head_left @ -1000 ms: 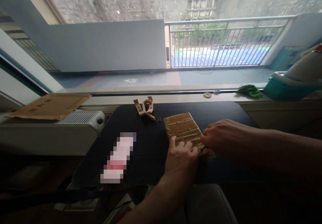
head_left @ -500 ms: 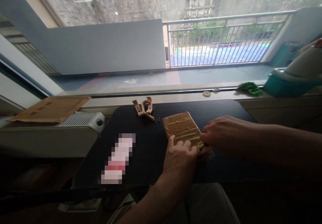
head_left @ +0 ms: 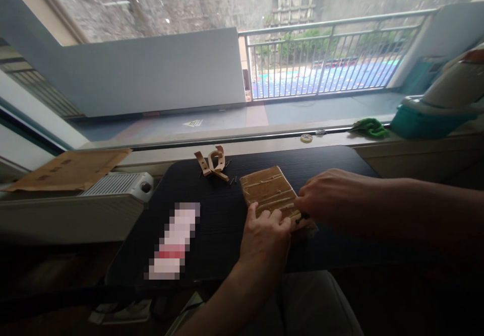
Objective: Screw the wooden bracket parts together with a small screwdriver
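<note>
A flat cardboard box (head_left: 266, 185) with strips of clear tape across it lies on the dark table. My left hand (head_left: 266, 235) presses on its near part, fingers bent over the top and holding it down. At the near right corner my right hand (head_left: 321, 195) is closed in a fist. From under it pokes a small dark tool or screw (head_left: 301, 219), mostly hidden, so its kind does not show. A pale strip, perhaps wood, shows beneath that point. Beyond the box stand several curved wooden pieces (head_left: 216, 163) with holes, with loose screws (head_left: 233, 180) beside them.
A blurred-out pink and white item (head_left: 172, 240) lies on the table's left side. On the sill are a roll of tape (head_left: 306, 138), a green cloth (head_left: 368, 128) and a teal container (head_left: 419, 119). Brown cardboard (head_left: 71, 167) rests on a radiator (head_left: 117, 184) at left.
The whole view has shifted slightly. Both hands stay at the box; the right fist and the dark piece under it have turned or moved only a little.
</note>
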A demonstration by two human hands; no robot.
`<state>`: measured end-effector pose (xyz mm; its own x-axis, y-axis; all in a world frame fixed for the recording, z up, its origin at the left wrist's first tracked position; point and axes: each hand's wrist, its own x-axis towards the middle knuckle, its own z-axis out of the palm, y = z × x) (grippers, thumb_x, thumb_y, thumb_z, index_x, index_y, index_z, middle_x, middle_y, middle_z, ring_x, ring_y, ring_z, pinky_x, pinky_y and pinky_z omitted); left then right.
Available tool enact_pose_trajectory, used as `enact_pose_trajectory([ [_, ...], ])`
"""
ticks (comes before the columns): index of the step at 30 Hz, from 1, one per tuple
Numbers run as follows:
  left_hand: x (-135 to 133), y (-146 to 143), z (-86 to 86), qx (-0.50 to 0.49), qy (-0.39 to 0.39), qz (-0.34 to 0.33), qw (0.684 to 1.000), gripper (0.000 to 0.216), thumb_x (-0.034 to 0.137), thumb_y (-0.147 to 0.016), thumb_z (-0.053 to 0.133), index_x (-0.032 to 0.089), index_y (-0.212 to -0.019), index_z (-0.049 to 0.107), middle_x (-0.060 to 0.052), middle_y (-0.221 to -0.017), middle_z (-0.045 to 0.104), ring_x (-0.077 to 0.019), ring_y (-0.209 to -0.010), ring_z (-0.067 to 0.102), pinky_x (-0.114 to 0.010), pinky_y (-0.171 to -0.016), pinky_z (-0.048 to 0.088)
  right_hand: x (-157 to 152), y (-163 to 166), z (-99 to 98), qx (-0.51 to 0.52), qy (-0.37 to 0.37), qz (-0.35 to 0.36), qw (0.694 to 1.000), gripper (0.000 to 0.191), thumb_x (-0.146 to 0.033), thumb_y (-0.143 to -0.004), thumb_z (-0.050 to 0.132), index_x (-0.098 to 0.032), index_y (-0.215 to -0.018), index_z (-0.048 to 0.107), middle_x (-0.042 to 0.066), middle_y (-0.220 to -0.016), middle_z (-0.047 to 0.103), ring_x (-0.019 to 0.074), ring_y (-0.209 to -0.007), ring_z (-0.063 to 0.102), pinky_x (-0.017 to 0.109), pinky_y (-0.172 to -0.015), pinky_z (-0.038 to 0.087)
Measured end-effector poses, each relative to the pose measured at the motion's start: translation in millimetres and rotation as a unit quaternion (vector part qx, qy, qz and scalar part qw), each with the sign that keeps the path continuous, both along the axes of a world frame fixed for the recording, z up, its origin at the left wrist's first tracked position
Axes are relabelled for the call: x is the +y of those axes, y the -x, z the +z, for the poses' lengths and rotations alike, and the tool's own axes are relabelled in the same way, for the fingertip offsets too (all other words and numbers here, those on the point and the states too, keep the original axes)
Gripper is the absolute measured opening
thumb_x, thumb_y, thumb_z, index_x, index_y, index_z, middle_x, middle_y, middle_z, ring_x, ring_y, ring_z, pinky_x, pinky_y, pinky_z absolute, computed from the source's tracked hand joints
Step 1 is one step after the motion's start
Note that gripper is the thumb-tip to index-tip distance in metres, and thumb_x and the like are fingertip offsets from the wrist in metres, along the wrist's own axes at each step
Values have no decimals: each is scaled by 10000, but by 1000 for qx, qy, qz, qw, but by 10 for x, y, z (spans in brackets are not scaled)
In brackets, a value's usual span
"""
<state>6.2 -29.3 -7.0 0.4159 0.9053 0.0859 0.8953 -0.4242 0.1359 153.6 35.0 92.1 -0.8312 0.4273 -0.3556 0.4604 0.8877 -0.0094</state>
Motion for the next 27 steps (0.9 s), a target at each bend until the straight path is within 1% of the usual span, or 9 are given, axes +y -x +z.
enact_pose_trajectory([
  [2,2,-3,-2,-2,10,2,1000,162,196,-825,510,246,-938,615,-25,-889,620,-211,-863,577,-537,-993,271,4,7,-50,11,-5,4,1000,76,-66,-722,588,-131,-749,617,21,-679,636,126,-605,578,234,-502,271],
  [5,15,-7,1,-1,21,4,1000,167,204,-834,499,243,-953,610,-24,-902,620,-216,-884,572,-537,-1001,261,-11,61,-72,-21,-16,-29,999,51,-113,-766,569,-131,-770,616,25,-658,636,142,-598,594,238,-472,251],
  [8,26,-6,22,10,31,2,999,163,216,-850,474,238,-935,611,-19,-895,619,-210,-880,570,-535,-1003,261,-19,102,-24,-65,-44,-71,994,104,-216,-804,547,-145,-770,616,42,-646,636,172,-585,603,253,-436,213],
  [11,22,-7,50,16,27,6,999,166,223,-859,461,236,-932,610,-20,-904,618,-202,-885,566,-526,-1013,254,-8,77,44,-58,-51,-69,995,142,-278,-801,555,-162,-848,622,41,-659,637,180,-581,598,260,-434,204],
  [15,7,-14,64,18,26,12,999,167,220,-848,473,247,-944,607,-18,-927,618,-199,-896,564,-514,-1014,262,10,17,51,-13,-21,-24,999,66,-163,-743,583,-185,-800,608,10,-678,627,151,-590,583,252,-445,221],
  [18,5,-17,50,19,24,14,999,176,216,-848,465,252,-943,610,-14,-919,620,-199,-889,563,-515,-1012,264,12,15,-7,-5,-22,-21,1000,85,-98,-733,562,-165,-768,600,19,-696,630,149,-608,582,253,-457,248],
  [21,14,-15,31,20,23,14,999,183,211,-850,459,247,-943,612,-13,-899,621,-195,-875,565,-514,-1018,256,2,40,-42,-18,-8,-37,999,107,-100,-770,528,-156,-806,612,14,-664,626,145,-593,581,254,-456,258],
  [25,27,-6,30,14,35,6,999,171,218,-850,466,244,-932,613,-14,-909,621,-199,-885,565,-529,-1019,247,-20,72,26,-59,-37,-69,995,133,-196,-840,493,-153,-811,616,32,-655,629,160,-561,575,263,-432,215],
  [27,26,-2,39,15,33,7,999,172,222,-851,470,242,-945,613,-17,-907,619,-200,-886,565,-528,-1021,245,-26,73,86,-61,-48,-83,993,155,-272,-836,518,-157,-813,619,44,-656,630,170,-567,574,265,-439,201],
])
